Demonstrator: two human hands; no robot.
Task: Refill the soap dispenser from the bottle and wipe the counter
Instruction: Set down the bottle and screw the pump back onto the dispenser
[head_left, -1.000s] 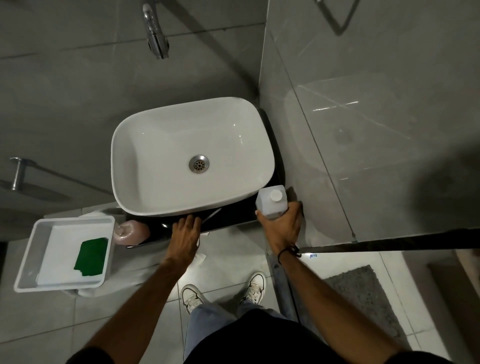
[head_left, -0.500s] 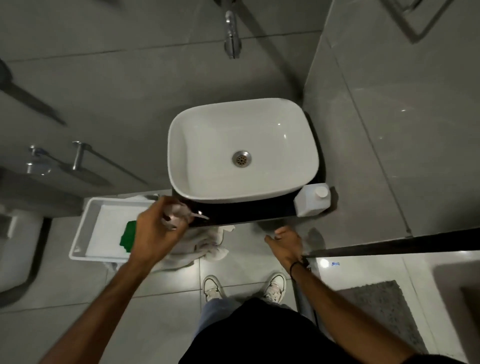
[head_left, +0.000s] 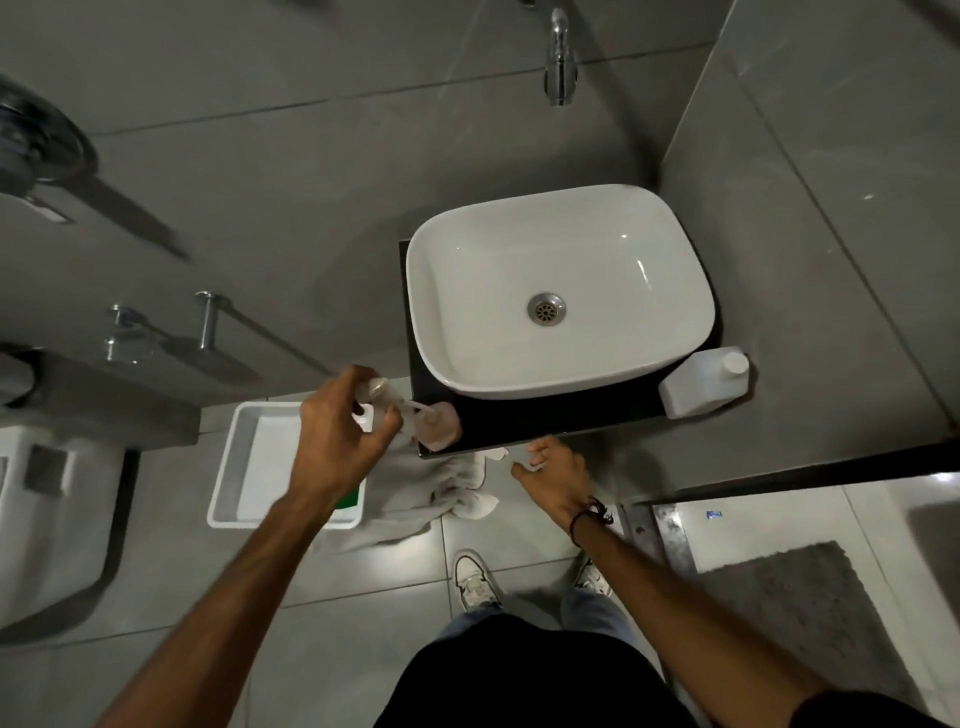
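two hands were at the counter. the left hand had its fingers clamped on the pump head, its thin tube slanting down to the pink, translucent soap dispenser at the counter's front left corner. the right hand hung at the front edge, fingers loosely curled, gripping nothing. the white, capped refill bottle stood right of the sink.

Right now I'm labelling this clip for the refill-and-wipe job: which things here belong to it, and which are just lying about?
Belongs to the job:
pink soap dispenser
pump head in the left hand
white refill bottle
black counter
pale cloth, which may be for wiping

Just lying about:
white tray
grey mat
toilet
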